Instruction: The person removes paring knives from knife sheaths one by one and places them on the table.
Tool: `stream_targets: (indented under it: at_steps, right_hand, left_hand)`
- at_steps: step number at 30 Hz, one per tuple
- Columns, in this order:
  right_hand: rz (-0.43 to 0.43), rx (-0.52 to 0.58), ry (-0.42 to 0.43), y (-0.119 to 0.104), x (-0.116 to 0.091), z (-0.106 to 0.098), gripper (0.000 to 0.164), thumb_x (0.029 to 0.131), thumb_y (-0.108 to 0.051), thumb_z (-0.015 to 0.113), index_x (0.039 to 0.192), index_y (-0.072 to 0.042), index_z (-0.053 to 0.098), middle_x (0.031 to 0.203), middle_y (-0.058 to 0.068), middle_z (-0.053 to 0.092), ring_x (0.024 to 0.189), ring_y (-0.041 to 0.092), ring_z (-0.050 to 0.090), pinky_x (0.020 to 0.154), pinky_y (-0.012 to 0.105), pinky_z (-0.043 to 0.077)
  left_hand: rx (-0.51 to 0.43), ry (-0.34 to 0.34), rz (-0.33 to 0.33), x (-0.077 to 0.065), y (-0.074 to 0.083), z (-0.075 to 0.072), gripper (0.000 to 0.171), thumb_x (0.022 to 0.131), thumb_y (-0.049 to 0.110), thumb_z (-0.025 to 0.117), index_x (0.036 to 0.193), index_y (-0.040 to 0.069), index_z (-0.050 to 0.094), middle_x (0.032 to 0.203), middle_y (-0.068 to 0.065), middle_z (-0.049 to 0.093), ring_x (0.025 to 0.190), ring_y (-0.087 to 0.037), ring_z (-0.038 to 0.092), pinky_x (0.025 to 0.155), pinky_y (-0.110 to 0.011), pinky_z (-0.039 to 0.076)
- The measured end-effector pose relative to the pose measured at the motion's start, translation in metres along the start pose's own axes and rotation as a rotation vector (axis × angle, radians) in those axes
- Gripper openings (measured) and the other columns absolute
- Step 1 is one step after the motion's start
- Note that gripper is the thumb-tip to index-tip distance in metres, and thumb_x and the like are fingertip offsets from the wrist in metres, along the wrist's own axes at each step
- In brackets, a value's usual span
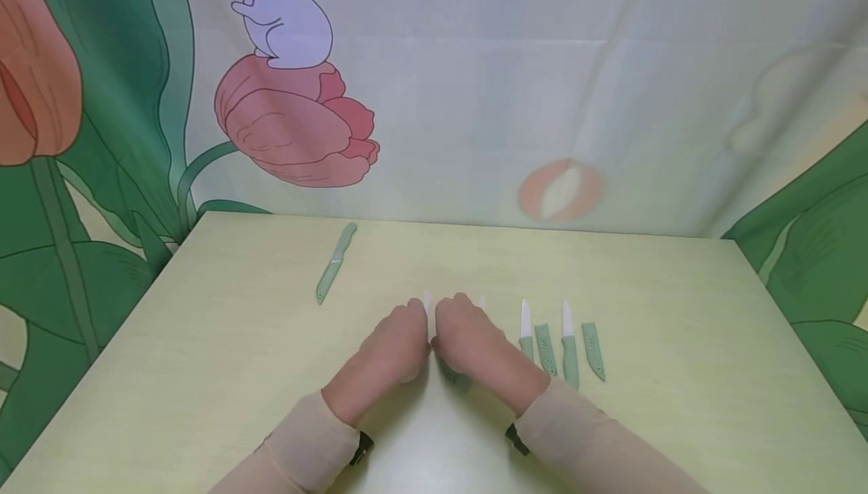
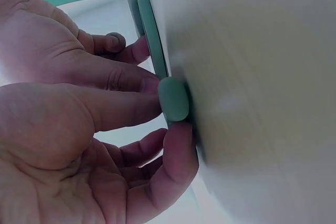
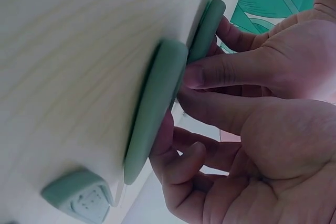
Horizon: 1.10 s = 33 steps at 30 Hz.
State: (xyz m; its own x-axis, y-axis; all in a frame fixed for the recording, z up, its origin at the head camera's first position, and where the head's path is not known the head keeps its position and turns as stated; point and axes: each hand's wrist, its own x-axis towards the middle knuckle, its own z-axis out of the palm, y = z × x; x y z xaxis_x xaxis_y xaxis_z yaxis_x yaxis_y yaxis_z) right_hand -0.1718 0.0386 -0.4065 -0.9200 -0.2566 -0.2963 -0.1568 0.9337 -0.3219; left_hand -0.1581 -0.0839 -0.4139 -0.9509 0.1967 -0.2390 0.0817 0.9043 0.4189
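My left hand [image 1: 396, 340] pinches the green handle [image 2: 174, 99] of a small knife between thumb and finger; its pale blade tip [image 1: 427, 300] shows beyond the knuckles. Close beside it, my right hand [image 1: 475, 340] has thumb and finger at a flat green knife sheath [image 2: 152, 38] lying on the table. The thumbs of both hands nearly meet. Another knife's green handle [image 3: 156, 111] lies just right of that sheath and partly hides the right fingertips in the right wrist view. That knife's blade tip [image 1: 482, 302] shows past the right hand.
Right of the hands on the table [image 1: 203, 373] lie a knife [image 1: 526, 321], a sheath [image 1: 545, 349], another knife [image 1: 569, 347] and another sheath [image 1: 593, 351]. A sheathed knife [image 1: 336, 263] lies at the back left. A printed curtain [image 1: 461, 102] hangs behind the table.
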Motion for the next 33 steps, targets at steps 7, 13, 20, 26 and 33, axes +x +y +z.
stream_targets:
  at_steps: [7, 13, 20, 26, 33]
  right_hand:
    - [0.000, 0.002, 0.000, 0.001, -0.001, 0.000, 0.017, 0.099, -0.011, 0.071, 0.101, 0.004, 0.064, 0.107, 0.017, 0.056, 0.079, 0.026, 0.056, 0.073, 0.040, 0.055]
    - [-0.004, -0.018, 0.003, 0.001, -0.001, 0.000, 0.018, 0.100, -0.013, 0.071, 0.102, 0.004, 0.063, 0.105, 0.017, 0.054, 0.079, 0.026, 0.056, 0.074, 0.040, 0.055]
    - [-0.019, -0.053, 0.007, 0.001, -0.002, -0.001, 0.020, 0.102, -0.014, 0.070, 0.102, 0.005, 0.063, 0.102, 0.016, 0.054, 0.081, 0.025, 0.054, 0.077, 0.038, 0.056]
    - [-0.009, -0.006, 0.016, 0.002, -0.002, -0.005, 0.018, 0.101, -0.012, 0.070, 0.097, 0.005, 0.064, 0.101, 0.016, 0.054, 0.077, 0.025, 0.056, 0.069, 0.036, 0.054]
    - [-0.004, 0.084, 0.039, 0.006, -0.005, -0.011, 0.014, 0.099, -0.011, 0.073, 0.098, 0.002, 0.066, 0.103, 0.015, 0.056, 0.077, 0.025, 0.057, 0.063, 0.034, 0.052]
  left_hand:
    - [-0.003, 0.003, 0.009, -0.001, 0.002, 0.001, 0.017, 0.107, 0.008, 0.054, 0.113, -0.008, 0.053, 0.092, -0.017, 0.056, 0.075, -0.027, 0.057, 0.065, -0.041, 0.054]
    - [0.005, 0.010, 0.020, -0.001, 0.002, 0.003, 0.019, 0.107, 0.010, 0.056, 0.112, -0.008, 0.053, 0.092, -0.016, 0.055, 0.075, -0.027, 0.057, 0.066, -0.041, 0.054]
    - [-0.020, 0.018, 0.012, -0.004, 0.002, -0.001, 0.018, 0.102, 0.006, 0.061, 0.112, -0.007, 0.054, 0.092, -0.016, 0.055, 0.075, -0.028, 0.056, 0.065, -0.040, 0.052]
    - [-0.032, 0.053, 0.033, -0.007, 0.001, -0.007, 0.020, 0.096, 0.003, 0.065, 0.109, -0.006, 0.054, 0.090, -0.014, 0.055, 0.073, -0.028, 0.056, 0.061, -0.039, 0.050]
    - [0.001, 0.085, 0.031, -0.007, 0.000, -0.016, 0.024, 0.100, 0.009, 0.069, 0.110, -0.006, 0.053, 0.090, -0.014, 0.055, 0.069, -0.025, 0.056, 0.057, -0.036, 0.049]
